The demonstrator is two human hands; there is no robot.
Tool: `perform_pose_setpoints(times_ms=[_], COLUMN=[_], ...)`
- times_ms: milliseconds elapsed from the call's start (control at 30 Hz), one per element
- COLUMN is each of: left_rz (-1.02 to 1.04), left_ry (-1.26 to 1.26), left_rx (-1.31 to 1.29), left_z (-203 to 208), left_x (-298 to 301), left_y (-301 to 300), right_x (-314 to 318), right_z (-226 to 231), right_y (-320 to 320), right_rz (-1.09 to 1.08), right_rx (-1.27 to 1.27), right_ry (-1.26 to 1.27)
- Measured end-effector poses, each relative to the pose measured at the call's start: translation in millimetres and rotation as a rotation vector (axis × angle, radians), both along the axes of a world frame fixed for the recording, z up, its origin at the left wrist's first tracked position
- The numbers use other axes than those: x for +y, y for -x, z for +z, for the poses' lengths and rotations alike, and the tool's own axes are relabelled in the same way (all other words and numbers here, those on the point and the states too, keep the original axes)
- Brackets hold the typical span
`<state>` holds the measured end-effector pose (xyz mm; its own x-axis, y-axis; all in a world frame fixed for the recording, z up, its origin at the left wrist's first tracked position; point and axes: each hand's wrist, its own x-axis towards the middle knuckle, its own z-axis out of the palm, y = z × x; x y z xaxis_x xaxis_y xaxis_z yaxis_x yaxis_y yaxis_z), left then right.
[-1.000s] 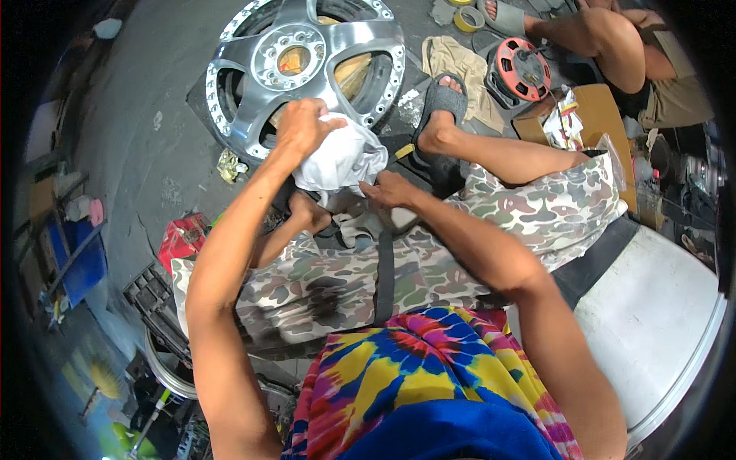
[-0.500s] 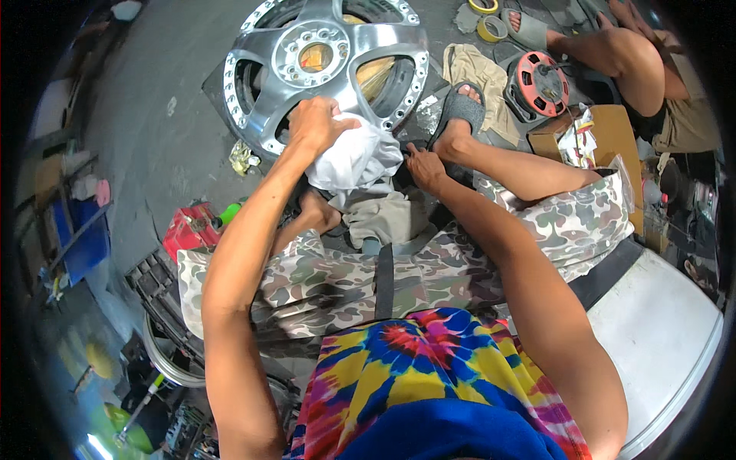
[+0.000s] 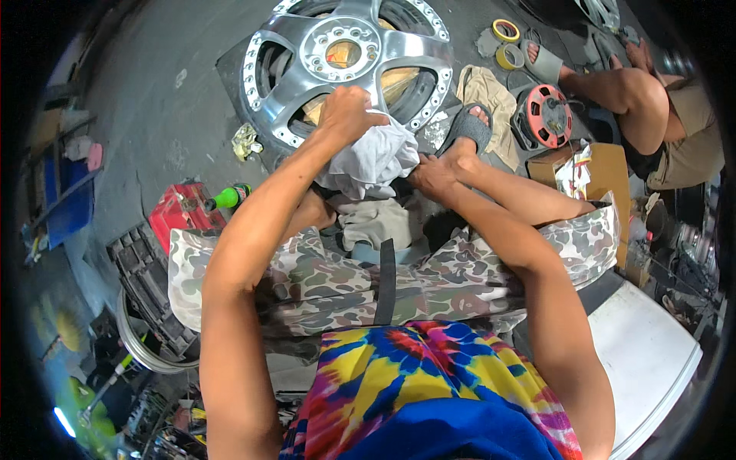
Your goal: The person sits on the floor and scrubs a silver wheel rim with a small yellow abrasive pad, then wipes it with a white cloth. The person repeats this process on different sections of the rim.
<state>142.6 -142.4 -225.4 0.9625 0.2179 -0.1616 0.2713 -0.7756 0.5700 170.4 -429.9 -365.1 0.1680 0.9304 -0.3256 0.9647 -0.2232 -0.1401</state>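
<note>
A white cloth (image 3: 376, 165) lies bunched under the left hand (image 3: 349, 113), against the near edge of a polished metal wheel (image 3: 316, 47). The left thumb lies across the top of the cloth, pointing right, while the other fingers bend down over its far side by the wheel's spokes; they are clamped on the cloth, though their tips are hidden. Most of the cloth spills out below and to the right of the thumb, back toward the person. Being crumpled, it shows no clear long axis, but its folds run mainly from the thumb toward the person's lap. The wheel lies on the floor with its outer face up; it is round, so it has no long axis, and its spokes spread outward from the hub. The right hand (image 3: 435, 176) is just beside the cloth's right edge, close to the ankle above the grey sandal (image 3: 469, 126), its fingers pointing forward and left. Whether they are apart, together or closed on something, I cannot tell, nor whether they touch the cloth. A grey-beige cloth (image 3: 376, 220) lies just below the white one, nearer the person.
</note>
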Motion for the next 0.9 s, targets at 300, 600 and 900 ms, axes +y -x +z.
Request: perform_pose_setpoints(times_ms=[300, 600, 900], left_rz=[0.052, -0.476, -0.569], left_ry=[-0.038, 0.233, 0.270], left_rx=[-0.134, 0.293, 0.244], left_z=[-23, 20, 170], left_x=[-19, -98, -30], left_y=[3, 97, 190], right_x=[-31, 50, 205], right_z=[128, 159, 132], right_y=[-79, -120, 31], right_rz=[-0.150, -0.618, -0.878], right_rx=[0.279, 0.606, 1.101], right_ry=[-0.006, -0.567, -0.747])
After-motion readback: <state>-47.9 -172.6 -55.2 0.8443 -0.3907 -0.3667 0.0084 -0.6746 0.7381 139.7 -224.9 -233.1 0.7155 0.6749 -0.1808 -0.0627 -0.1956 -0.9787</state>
